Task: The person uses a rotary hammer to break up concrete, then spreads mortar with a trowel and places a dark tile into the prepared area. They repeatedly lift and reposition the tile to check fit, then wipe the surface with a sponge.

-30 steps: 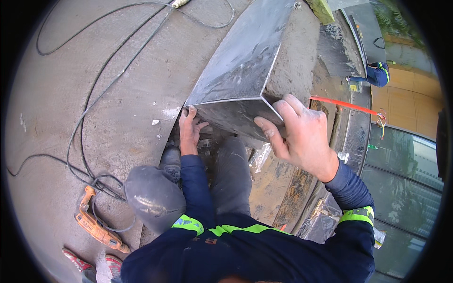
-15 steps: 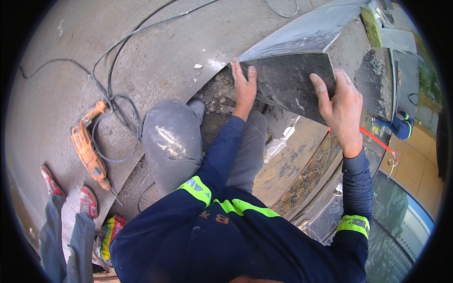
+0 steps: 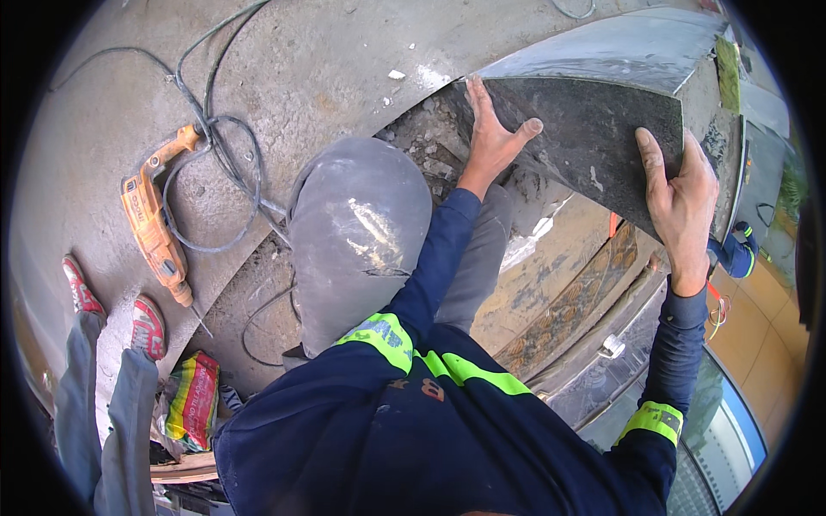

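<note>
A dark stone-like slab (image 3: 585, 142) with a rough, dusty face stands tilted on edge in front of me, against a larger grey slab (image 3: 602, 47). My left hand (image 3: 495, 138) lies at its left end, fingers stretched up along the edge and thumb spread apart over the face. The right end is gripped by my right hand (image 3: 684, 193), thumb on the near face and fingers behind the edge, partly hidden. Broken rubble (image 3: 422, 142) fills the gap beside my left wrist, next to my bent knee (image 3: 357, 215).
An orange power drill (image 3: 151, 224) with a long bit lies on the concrete at left, its cable (image 3: 206, 112) looped beside it. Another person's red shoes (image 3: 148, 327) and a colourful bag (image 3: 194, 400) are at lower left. A distant worker (image 3: 738, 251) is at right.
The view has shifted, and the dark slab shows larger and farther right. My right hand has moved right with its edge. My left thumb has spread wider from the fingers.
</note>
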`<state>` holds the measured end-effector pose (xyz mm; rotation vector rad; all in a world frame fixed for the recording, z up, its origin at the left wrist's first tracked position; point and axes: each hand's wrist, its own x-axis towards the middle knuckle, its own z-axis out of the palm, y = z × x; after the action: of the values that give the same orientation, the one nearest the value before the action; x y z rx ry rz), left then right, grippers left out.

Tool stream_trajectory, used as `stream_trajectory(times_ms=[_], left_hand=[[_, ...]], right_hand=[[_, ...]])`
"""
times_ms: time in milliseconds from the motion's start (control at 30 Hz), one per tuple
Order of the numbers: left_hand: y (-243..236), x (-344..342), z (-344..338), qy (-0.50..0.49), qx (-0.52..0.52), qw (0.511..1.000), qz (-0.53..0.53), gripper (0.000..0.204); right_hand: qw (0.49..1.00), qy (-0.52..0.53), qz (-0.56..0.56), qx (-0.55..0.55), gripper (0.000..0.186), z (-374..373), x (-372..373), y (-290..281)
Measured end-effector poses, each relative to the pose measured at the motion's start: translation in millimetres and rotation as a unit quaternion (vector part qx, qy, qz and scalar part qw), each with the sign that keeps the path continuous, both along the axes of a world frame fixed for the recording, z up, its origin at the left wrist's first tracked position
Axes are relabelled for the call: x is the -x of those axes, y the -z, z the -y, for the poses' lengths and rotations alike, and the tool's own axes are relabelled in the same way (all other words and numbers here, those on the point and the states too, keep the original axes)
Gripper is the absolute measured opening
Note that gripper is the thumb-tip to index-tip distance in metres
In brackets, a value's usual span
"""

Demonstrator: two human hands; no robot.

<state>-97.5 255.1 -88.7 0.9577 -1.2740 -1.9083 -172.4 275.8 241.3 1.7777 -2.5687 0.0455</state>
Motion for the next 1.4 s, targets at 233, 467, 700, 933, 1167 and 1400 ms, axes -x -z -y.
stream_trajectory(times_ms=[233,467,700,933,1167,1400], left_hand=[[8,1,0,-0.024,0.014,0.999,0.018,0.155],[-14,-20,54,0.105,0.095,0.976,0.167,0.129],[-80,-9,117,0.225,0.455,0.825,0.247,0.079],[-105,3,131,0.289,0.534,0.744,0.279,0.074],[-102,2,138,0.303,0.545,0.731,0.276,0.076],[-98,5,143,0.322,0.539,0.735,0.256,0.077]], right_hand=[[0.979,-0.031,-0.165,-0.116,0.036,8,2,-17],[0.998,0.009,-0.037,-0.046,0.040,-6,7,-12],[0.995,-0.013,-0.091,0.049,0.040,-21,13,0],[0.991,-0.024,-0.089,0.101,0.035,-21,9,-5],[0.971,0.059,-0.004,0.231,0.034,-101,-21,-11],[0.918,0.180,0.160,0.314,0.036,-127,-36,34]])
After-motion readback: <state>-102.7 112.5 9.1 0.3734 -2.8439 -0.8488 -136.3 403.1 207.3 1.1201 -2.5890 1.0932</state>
